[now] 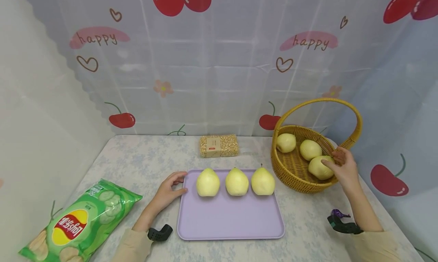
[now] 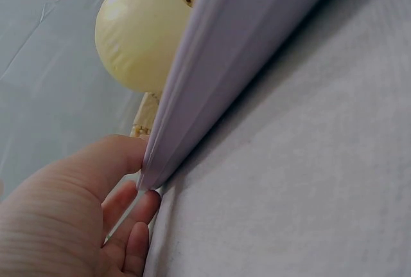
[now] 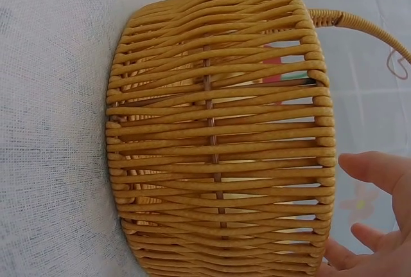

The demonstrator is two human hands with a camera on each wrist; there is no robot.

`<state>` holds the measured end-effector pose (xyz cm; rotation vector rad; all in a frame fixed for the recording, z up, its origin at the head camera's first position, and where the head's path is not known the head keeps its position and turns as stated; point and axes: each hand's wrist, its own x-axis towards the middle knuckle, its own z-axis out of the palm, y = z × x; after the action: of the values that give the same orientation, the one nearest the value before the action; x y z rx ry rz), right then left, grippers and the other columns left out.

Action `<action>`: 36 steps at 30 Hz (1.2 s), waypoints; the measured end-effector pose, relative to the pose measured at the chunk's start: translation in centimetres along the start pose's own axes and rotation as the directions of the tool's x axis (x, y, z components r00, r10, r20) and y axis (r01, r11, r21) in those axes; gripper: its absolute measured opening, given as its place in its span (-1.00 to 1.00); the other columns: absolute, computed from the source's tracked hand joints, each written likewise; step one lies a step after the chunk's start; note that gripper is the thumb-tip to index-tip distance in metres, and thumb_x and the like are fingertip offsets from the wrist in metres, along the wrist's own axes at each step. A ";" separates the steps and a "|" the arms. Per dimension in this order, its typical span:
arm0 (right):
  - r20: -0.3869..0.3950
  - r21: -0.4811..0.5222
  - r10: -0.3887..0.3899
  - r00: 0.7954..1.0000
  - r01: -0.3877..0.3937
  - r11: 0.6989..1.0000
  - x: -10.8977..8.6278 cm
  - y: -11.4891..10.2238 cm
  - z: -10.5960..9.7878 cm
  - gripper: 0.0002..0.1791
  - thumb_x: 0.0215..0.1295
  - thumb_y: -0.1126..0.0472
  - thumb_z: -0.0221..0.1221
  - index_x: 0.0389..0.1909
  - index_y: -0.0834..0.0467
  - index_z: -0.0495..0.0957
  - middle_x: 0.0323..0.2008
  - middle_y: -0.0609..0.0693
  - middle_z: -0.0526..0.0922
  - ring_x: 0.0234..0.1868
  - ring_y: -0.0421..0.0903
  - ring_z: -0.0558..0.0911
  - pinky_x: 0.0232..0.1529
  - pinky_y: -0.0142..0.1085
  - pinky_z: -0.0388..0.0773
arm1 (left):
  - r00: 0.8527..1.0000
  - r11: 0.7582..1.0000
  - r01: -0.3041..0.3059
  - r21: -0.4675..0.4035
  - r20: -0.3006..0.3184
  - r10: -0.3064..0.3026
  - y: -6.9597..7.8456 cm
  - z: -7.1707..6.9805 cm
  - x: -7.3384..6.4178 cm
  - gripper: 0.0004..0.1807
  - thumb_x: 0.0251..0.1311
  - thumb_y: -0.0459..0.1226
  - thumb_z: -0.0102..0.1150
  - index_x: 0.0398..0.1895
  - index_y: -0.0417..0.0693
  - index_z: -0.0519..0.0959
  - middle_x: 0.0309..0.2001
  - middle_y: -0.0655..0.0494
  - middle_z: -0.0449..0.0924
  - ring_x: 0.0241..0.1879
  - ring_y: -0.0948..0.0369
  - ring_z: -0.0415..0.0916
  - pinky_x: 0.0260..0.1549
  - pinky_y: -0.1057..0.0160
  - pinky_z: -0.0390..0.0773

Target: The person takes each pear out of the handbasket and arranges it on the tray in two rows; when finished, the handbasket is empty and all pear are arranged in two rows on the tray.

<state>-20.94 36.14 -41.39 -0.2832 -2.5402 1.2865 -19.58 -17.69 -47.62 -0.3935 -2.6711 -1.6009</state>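
On a lilac tray (image 1: 230, 218) stand three pale yellow pears in a row: a left one (image 1: 208, 183), a middle one (image 1: 237, 182) and a right one (image 1: 262, 182). My left hand (image 1: 170, 189) holds the tray's upper left edge, thumb on the rim (image 2: 168, 119). A yellow wicker basket (image 1: 291, 180) with a tall handle holds three more pears. Over its right rim reaches my right hand (image 1: 346, 170), fingers spread, thumb against the nearest pear (image 1: 319, 169). In the right wrist view the basket wall (image 3: 218, 142) hides the pears' contact with the fingers (image 3: 372, 168).
A packet of grains (image 1: 219, 146) lies behind the tray. A green bag of potato chips (image 1: 82, 224) lies at the front left. Behind the table hangs a curtain (image 1: 212, 64) printed with cherries; another stretch of curtain (image 1: 397, 121) borders the right side.
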 end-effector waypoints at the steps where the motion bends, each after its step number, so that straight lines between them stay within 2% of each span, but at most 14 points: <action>1: 0.000 -0.001 -0.004 1.000 0.004 1.000 0.0 0.0 0.0 -0.12 0.28 0.02 0.19 0.44 0.28 -0.04 0.05 -0.14 0.35 0.19 0.14 0.28 -0.12 -0.63 0.26 | 1.000 1.000 -0.002 0.000 0.000 0.002 0.0 0.0 0.0 -0.44 0.11 -0.42 0.27 0.22 -0.30 0.41 0.21 -0.20 0.44 0.08 -0.08 0.47 0.13 -0.05 0.39; 4: 0.002 -0.014 -0.012 1.000 0.012 1.000 0.2 0.1 0.1 -0.12 0.27 0.05 0.20 0.43 0.30 -0.05 0.08 0.00 0.35 0.17 0.16 0.28 -0.19 -0.68 0.24 | 1.000 1.000 -0.006 -0.002 0.001 0.006 -0.1 0.0 0.0 -0.44 0.11 -0.42 0.27 0.23 -0.30 0.41 0.21 -0.20 0.44 0.08 -0.08 0.47 0.12 -0.04 0.39; 6: 0.012 -0.022 -0.016 1.000 0.016 1.000 0.3 0.2 0.2 -0.12 0.28 0.07 0.19 0.43 0.32 -0.07 0.16 0.19 0.33 0.18 0.19 0.28 -0.10 -0.61 0.28 | 1.000 1.000 -0.008 -0.003 -0.001 0.008 -0.1 0.0 0.0 -0.44 0.10 -0.42 0.27 0.22 -0.30 0.41 0.20 -0.20 0.44 0.08 -0.08 0.47 0.12 -0.03 0.40; 8: 0.033 -0.021 -0.022 0.999 0.023 1.000 0.3 0.3 0.3 -0.11 0.29 0.09 0.19 0.44 0.34 -0.11 0.23 0.34 0.26 0.20 0.24 0.27 0.10 -0.43 0.34 | 1.000 1.000 -0.010 -0.003 0.000 0.010 -0.1 0.0 0.0 -0.44 0.10 -0.42 0.27 0.23 -0.29 0.41 0.21 -0.19 0.44 0.08 -0.07 0.47 0.12 -0.03 0.39; 10: 0.068 -0.018 -0.028 0.997 0.030 0.999 0.4 0.4 0.2 -0.07 0.30 0.12 0.18 0.45 0.37 -0.18 0.30 0.45 0.17 0.25 0.32 0.23 0.25 -0.12 0.32 | 1.000 1.000 -0.010 -0.005 0.000 0.010 -0.2 0.1 0.1 -0.44 0.10 -0.42 0.27 0.23 -0.29 0.41 0.21 -0.19 0.44 0.08 -0.07 0.47 0.12 -0.04 0.39; 12: 0.115 -0.025 -0.040 0.993 0.043 0.999 0.6 0.5 0.2 -0.03 0.29 0.15 0.19 0.44 0.40 -0.25 0.32 0.54 0.08 0.29 0.42 0.17 0.26 0.20 0.20 | 1.000 1.000 -0.011 -0.005 0.002 0.011 -0.2 0.1 0.1 -0.44 0.11 -0.42 0.27 0.23 -0.29 0.41 0.21 -0.19 0.44 0.08 -0.07 0.47 0.13 -0.04 0.39; 14: 0.164 -0.054 -0.044 0.986 0.053 0.997 0.8 0.4 0.1 0.03 0.26 0.16 0.22 0.44 0.42 -0.31 0.32 0.60 0.02 0.31 0.49 0.12 0.24 0.30 0.15 | 1.000 1.000 -0.012 -0.007 0.002 0.012 -0.2 0.1 0.1 -0.44 0.10 -0.42 0.27 0.23 -0.29 0.41 0.21 -0.19 0.44 0.08 -0.07 0.47 0.12 -0.04 0.39; 21: 0.306 -0.165 -0.024 0.952 0.078 0.983 1.8 0.1 0.3 0.20 0.11 0.18 0.33 0.44 0.39 -0.40 0.31 0.65 -0.04 0.26 0.59 0.08 0.15 0.36 0.18 | 1.000 1.000 -0.017 -0.008 0.002 0.017 -0.3 0.0 0.1 -0.44 0.11 -0.41 0.26 0.22 -0.29 0.41 0.21 -0.19 0.44 0.08 -0.07 0.47 0.12 -0.04 0.39; 27: 0.356 -0.171 -0.038 0.934 0.104 0.980 2.6 0.5 0.8 0.25 0.00 0.28 0.38 0.44 0.41 -0.39 0.31 0.63 0.00 0.26 0.56 0.10 0.17 0.34 0.17 | 1.000 1.000 -0.007 -0.011 0.004 0.007 -0.2 0.1 0.0 -0.44 0.11 -0.42 0.26 0.23 -0.30 0.41 0.21 -0.19 0.44 0.08 -0.07 0.46 0.13 -0.03 0.39; 36: 0.407 -0.213 -0.020 0.913 0.117 0.970 3.0 0.6 1.3 0.29 -0.05 0.29 0.41 0.45 0.38 -0.41 0.33 0.61 -0.02 0.25 0.55 0.12 0.14 0.33 0.19 | 1.000 1.000 0.015 -0.018 -0.007 -0.015 0.2 0.1 0.0 -0.44 0.09 -0.43 0.27 0.21 -0.30 0.42 0.20 -0.19 0.45 0.08 -0.06 0.46 0.14 -0.03 0.37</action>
<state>-24.12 36.41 -42.16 0.0350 -3.0251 1.1110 -19.48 -17.52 -47.51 -0.3689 -2.6626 -1.6286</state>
